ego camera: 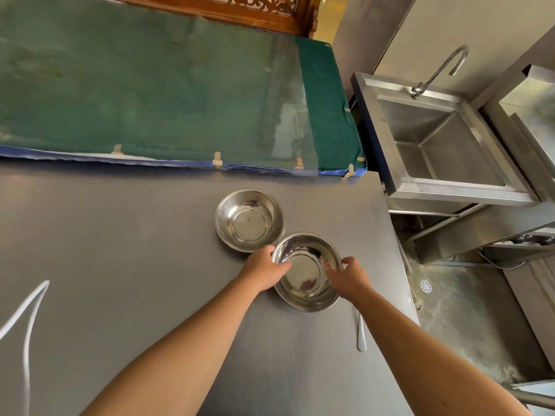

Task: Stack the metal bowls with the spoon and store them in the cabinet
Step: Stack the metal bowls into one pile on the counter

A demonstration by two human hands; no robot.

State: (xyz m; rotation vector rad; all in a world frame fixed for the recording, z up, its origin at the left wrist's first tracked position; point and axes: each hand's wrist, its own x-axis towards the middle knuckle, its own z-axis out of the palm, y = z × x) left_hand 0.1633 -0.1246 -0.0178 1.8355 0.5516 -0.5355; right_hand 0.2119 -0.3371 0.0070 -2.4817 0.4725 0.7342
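Note:
Two shiny metal bowls are on the grey table (120, 265). The far bowl (249, 220) rests upright and empty. The near bowl (306, 273) is tilted, its far rim close to the far bowl. My left hand (265, 270) grips the near bowl's left rim and my right hand (348, 277) grips its right rim. A metal spoon (361, 334) lies on the table near the right edge, partly hidden under my right forearm.
A green-covered table (150, 94) with clips along its edge adjoins the far side. A steel sink (444, 145) with a tap (441, 70) stands to the right, beyond a gap. A white cord (27, 325) hangs at the left. No cabinet is identifiable.

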